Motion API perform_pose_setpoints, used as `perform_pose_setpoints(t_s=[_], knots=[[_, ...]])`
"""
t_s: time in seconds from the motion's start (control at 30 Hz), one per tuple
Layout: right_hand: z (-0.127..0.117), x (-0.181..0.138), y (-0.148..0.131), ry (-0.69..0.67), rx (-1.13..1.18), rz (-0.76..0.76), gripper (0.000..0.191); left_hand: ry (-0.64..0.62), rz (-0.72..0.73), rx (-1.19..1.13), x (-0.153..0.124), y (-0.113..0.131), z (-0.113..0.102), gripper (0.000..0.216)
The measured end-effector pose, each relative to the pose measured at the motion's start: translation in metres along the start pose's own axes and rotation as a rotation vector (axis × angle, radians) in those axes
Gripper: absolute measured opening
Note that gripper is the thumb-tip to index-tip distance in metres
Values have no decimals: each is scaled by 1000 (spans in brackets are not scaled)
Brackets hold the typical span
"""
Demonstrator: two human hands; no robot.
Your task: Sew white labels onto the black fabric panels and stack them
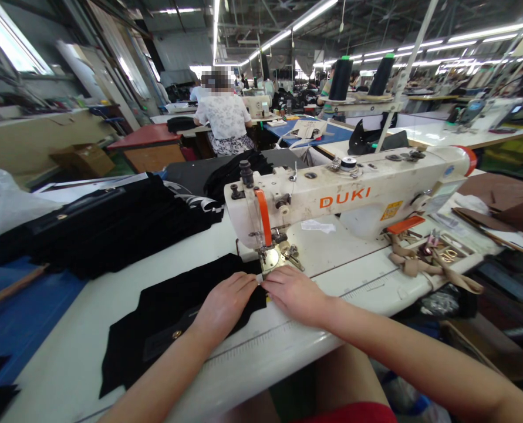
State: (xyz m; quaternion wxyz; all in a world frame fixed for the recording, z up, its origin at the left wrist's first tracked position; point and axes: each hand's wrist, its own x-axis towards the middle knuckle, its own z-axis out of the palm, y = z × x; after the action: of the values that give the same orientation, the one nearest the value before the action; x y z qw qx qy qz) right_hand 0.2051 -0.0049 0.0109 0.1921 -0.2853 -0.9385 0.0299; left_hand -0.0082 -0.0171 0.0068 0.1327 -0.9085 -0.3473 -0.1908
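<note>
A black fabric piece (173, 299) lies flat on the white sewing table, its right edge near the needle area of a white sewing machine (344, 200). My left hand (226, 302) rests on this piece, its fingers together and closed on the fabric's edge by the needle plate (273, 258). My right hand (294, 294) is closed at the same edge, fingertips bent down just in front of the plate. Between the two hands shows a small white bit (259, 279), too small to name. A gold snap (177, 335) sits on a dark patch of the fabric. My fingertips partly hide the edge.
A stack of black pieces (107, 217) lies at the left. A tray (457, 252) with scissors and beige strips (413, 261) stands right of the machine. A ruler scale (261, 338) runs along the table's front. A person (223, 117) sits ahead, back turned.
</note>
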Motion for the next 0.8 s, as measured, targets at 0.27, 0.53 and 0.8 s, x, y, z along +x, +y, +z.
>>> perform_pose_setpoints(t_s=[0.27,0.53,0.8], knots=[[6,6,5,-18,-73,3,15,33,-44,-16,-4,1,4,29],[6,6,4,-31,-40,20,16,-1,-104,-61,-7,1,8,31],[6,6,6,-32,-74,-7,16,-89,-159,-89,-13,8,1,33]])
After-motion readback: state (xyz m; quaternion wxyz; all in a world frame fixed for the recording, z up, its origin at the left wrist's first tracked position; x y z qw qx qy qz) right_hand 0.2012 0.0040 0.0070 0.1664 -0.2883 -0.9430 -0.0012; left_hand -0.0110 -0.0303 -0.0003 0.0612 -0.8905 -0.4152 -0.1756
